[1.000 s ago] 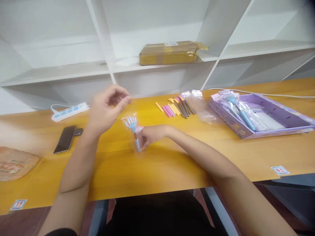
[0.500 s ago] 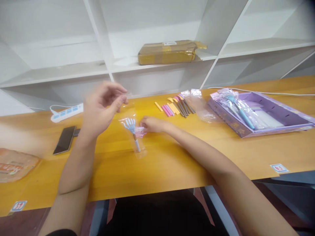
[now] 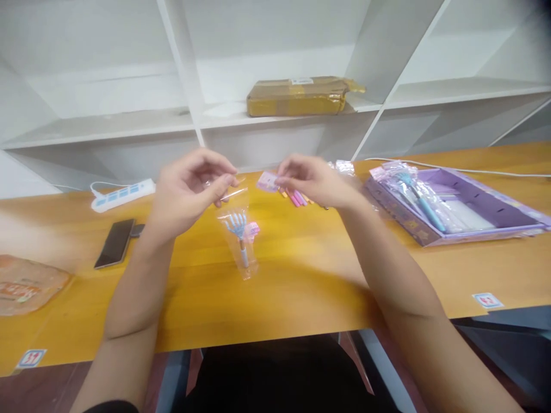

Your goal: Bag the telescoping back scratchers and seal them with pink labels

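My left hand (image 3: 193, 186) is closed in a pinch at the top of a clear plastic bag (image 3: 248, 269). Inside the bag shows a small back scratcher (image 3: 243, 252) with light blue claw fingers and a pale handle. Beside its shaft is a pink card (image 3: 252, 230); whether it lies in the bag or under it, I cannot tell. My right hand (image 3: 316, 176) grips a small lilac card (image 3: 267, 181) between thumb and fingers, above the table. Pink and orange tubes (image 3: 297, 198) lie behind my right hand, which partly hides them.
A purple box (image 3: 430, 236) with bagged back scratchers (image 3: 424, 203) stands at the right. On the left are a phone (image 3: 114, 244), a white power strip (image 3: 123, 195) and an orange package (image 3: 32, 285). A taped carton (image 3: 297, 97) sits on the shelf behind.
My right hand has risen from the table beside the bag, up and to the right, and now holds the lilac card. My left hand has shifted slightly right, to the bag's top.
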